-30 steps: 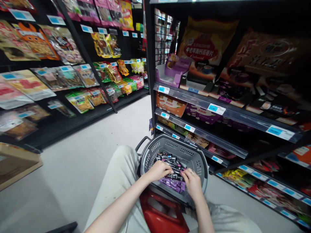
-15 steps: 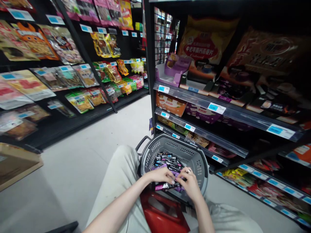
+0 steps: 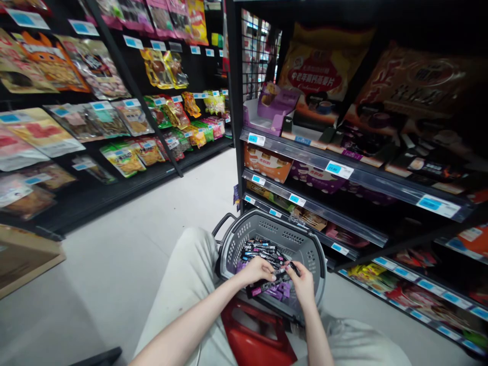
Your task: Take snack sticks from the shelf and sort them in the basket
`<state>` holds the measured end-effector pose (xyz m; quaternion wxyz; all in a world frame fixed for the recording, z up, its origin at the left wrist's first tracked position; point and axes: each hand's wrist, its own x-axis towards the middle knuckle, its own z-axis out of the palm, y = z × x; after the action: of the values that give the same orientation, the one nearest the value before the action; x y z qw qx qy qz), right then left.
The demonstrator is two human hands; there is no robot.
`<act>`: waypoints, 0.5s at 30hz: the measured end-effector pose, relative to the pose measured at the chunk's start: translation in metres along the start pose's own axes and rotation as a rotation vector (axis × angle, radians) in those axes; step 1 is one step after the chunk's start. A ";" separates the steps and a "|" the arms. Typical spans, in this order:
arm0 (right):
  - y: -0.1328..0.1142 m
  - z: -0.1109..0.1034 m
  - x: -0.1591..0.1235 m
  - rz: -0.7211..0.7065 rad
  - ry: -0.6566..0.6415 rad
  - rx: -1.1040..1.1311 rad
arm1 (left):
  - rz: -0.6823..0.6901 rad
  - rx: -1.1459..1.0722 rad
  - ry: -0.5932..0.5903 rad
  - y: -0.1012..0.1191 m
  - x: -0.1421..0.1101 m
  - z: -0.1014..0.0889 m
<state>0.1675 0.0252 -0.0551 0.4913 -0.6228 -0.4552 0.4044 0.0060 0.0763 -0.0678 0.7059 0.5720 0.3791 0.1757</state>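
Between my knees stands a grey plastic shopping basket [image 3: 293, 223] with slotted walls. Inside lies a loose pile of black stick packets [image 3: 263, 249], some with pink or blue ends. Several small purple packets [image 3: 280, 291] lie at the near side. My left hand [image 3: 260, 270] is closed over black stick packets at the middle of the basket; its fingertips partly hide them. Close to its right, my right hand [image 3: 302, 280] pinches one black stick packet [image 3: 293, 268] between thumb and fingers, tilted above the pile.
A red stool or box-like object [image 3: 255, 338] is under the basket's near side. Dark shelves [image 3: 354, 178] with boxes and bags rise at the right. Snack racks [image 3: 114, 101] line the left across the pale floor [image 3: 148, 213]. A cardboard box [image 3: 28, 259] sits at far left.
My hands have come apart slightly, the right one moving a little to the right. A black stick packet now shows in my right hand, and more purple packets are uncovered below.
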 end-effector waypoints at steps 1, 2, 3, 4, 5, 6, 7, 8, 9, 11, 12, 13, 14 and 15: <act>0.000 0.001 0.000 0.001 0.029 -0.008 | -0.016 -0.030 -0.010 0.000 0.000 0.000; 0.000 0.003 0.000 0.004 0.046 -0.011 | -0.023 -0.045 -0.029 0.000 0.000 0.001; 0.001 0.004 0.000 0.007 0.048 -0.009 | -0.019 -0.044 -0.058 0.000 -0.001 0.001; 0.001 0.005 0.000 0.008 0.028 -0.006 | -0.006 -0.027 -0.096 0.000 -0.001 0.001; 0.002 0.005 0.000 0.005 -0.007 -0.004 | 0.013 -0.002 -0.138 0.001 -0.002 0.001; 0.002 0.006 0.000 0.001 -0.046 -0.005 | 0.036 0.026 -0.175 0.002 -0.003 0.001; 0.002 0.005 0.000 -0.002 -0.087 -0.009 | 0.057 0.053 -0.202 0.002 -0.004 0.001; 0.002 0.004 0.000 -0.001 -0.127 -0.009 | 0.073 0.075 -0.215 0.002 -0.004 0.002; 0.001 0.002 0.000 0.003 -0.162 0.001 | 0.083 0.090 -0.218 0.003 -0.004 0.002; -0.001 -0.002 -0.001 0.008 -0.216 0.048 | 0.085 0.094 -0.202 0.003 -0.004 0.003; -0.003 -0.005 -0.001 0.003 -0.234 0.074 | 0.082 0.085 -0.192 0.003 -0.004 0.003; -0.004 -0.007 -0.001 -0.006 -0.243 0.093 | 0.077 0.070 -0.189 0.002 -0.004 0.004; -0.005 -0.008 -0.002 -0.015 -0.242 0.100 | 0.070 0.054 -0.191 0.002 -0.003 0.004; -0.005 -0.009 -0.002 -0.021 -0.230 0.095 | 0.061 0.041 -0.199 0.001 -0.003 0.004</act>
<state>0.1747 0.0216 -0.0485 0.4692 -0.5434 -0.4953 0.4891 0.0070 0.0721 -0.0654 0.7227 0.6121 0.2930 0.1315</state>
